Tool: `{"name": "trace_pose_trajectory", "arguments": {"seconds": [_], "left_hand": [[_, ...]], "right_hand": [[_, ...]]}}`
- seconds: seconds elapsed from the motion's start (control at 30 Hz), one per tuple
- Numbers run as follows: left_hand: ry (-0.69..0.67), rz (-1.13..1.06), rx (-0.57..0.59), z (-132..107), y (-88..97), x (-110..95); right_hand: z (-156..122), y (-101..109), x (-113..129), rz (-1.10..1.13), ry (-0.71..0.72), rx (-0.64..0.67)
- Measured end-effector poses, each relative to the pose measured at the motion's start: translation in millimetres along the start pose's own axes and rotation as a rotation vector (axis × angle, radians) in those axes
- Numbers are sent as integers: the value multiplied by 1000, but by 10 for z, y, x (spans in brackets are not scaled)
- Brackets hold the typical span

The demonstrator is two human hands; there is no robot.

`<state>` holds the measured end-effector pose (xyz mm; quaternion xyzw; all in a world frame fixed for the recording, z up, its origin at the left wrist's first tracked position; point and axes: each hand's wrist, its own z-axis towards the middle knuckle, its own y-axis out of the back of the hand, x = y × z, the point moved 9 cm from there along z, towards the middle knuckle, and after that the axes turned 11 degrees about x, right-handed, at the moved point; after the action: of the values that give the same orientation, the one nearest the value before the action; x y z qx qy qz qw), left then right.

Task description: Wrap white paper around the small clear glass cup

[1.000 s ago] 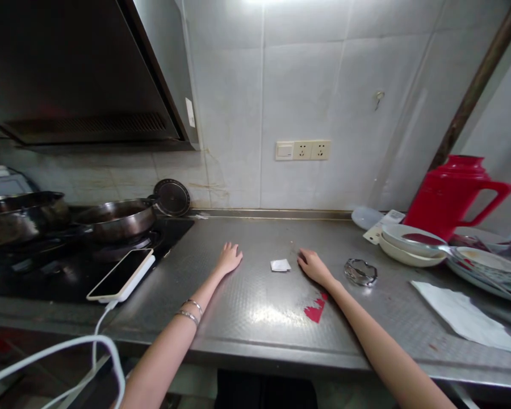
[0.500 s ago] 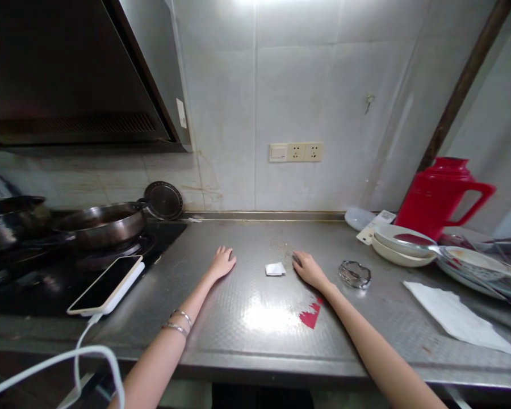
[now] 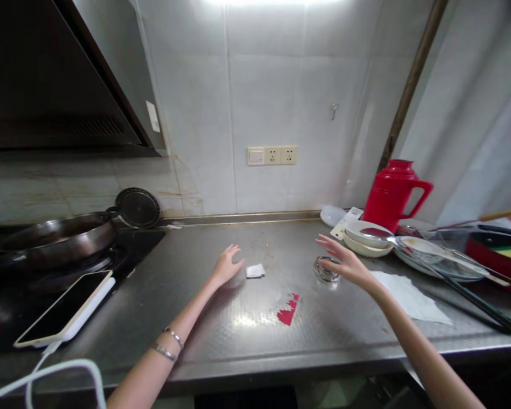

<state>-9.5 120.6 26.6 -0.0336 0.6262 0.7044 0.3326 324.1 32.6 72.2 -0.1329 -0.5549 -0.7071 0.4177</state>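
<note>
My left hand (image 3: 227, 266) hovers low over the steel counter (image 3: 221, 346), fingers apart and holding nothing. Just right of it lies a small folded white paper (image 3: 255, 271). My right hand (image 3: 344, 262) is spread above a coil of silvery metal rings, perhaps bracelets (image 3: 323, 272), which its thumb and palm partly cover; I cannot tell whether it touches them. Between my forearms a jagged red paper scrap (image 3: 288, 310) lies on the counter. Two silver bracelets (image 3: 169, 345) circle my left wrist.
On the left are a black stove, a steel pan (image 3: 59, 241) and a cabled phone (image 3: 66, 307). To the right stand a red thermos (image 3: 387, 196), stacked bowls (image 3: 368, 241), a plate with utensils (image 3: 443, 264) and a white tissue (image 3: 413, 296). Wall sockets (image 3: 272, 155) face me.
My right hand has lifted off the counter and moved right to the metal rings, fingers spreading. My left hand has risen slightly and opened. The view has turned to the right.
</note>
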Motion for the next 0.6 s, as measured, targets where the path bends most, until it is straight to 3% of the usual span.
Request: {"name": "trace_pose_trajectory", "arguments": {"seconds": [0.13, 0.3, 0.43, 0.6], "left_hand": [[-179, -174, 151, 212, -470, -789], [-298, -238, 328, 518, -1106, -1576], [-349, -202, 405, 700, -1496, -1957], [-434, -169, 395, 818, -1708, -2187]], "right_hand": [[-251, 304, -522, 57, -114, 4], [-385, 216, -948, 41, -242, 100], [-369, 113, -1062, 30, -259, 148], [-309, 29, -1119, 9, -302, 175]]}}
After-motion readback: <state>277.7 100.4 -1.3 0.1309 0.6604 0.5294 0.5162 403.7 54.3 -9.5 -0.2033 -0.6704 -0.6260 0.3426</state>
